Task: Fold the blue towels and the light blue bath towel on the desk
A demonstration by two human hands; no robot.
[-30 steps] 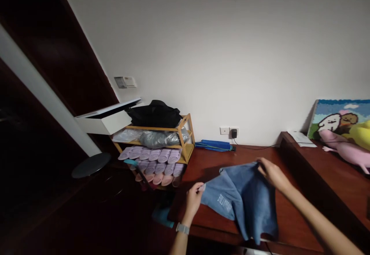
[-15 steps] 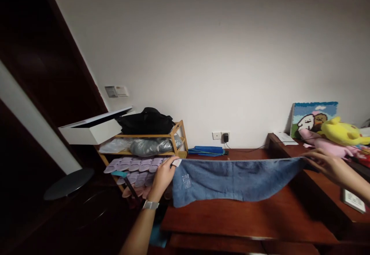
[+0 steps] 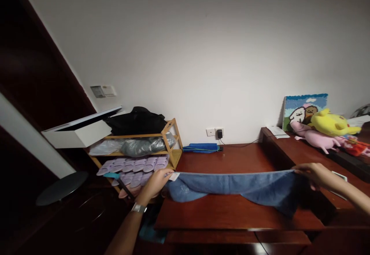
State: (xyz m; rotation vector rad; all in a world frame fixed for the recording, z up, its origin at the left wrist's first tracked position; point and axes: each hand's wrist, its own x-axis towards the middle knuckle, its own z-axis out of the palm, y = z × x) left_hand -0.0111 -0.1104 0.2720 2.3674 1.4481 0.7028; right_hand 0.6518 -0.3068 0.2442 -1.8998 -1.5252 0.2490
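Observation:
A blue towel (image 3: 225,183) is stretched wide between my two hands, above the reddish-brown desk (image 3: 225,216). Its top edge runs nearly straight, and the lower part hangs loose and sways. My left hand (image 3: 157,182) pinches the upper left corner, beside a small white tag (image 3: 174,176). At the opposite upper corner, the fingers of my right hand (image 3: 316,174) are closed on the cloth. A watch with a metal band (image 3: 139,207) sits on my left wrist.
Left of the desk stands a wooden rack (image 3: 170,139) with lilac slippers (image 3: 138,164), a black bag (image 3: 138,120) and a white box (image 3: 81,131). A folded blue umbrella (image 3: 201,148) lies by the wall. Plush toys (image 3: 329,123) rest on the raised right side.
Both hands have come lower with the towel, closer to the desk. The towel's lower edge has swung, its right part now hanging further down. The view has shifted slightly right.

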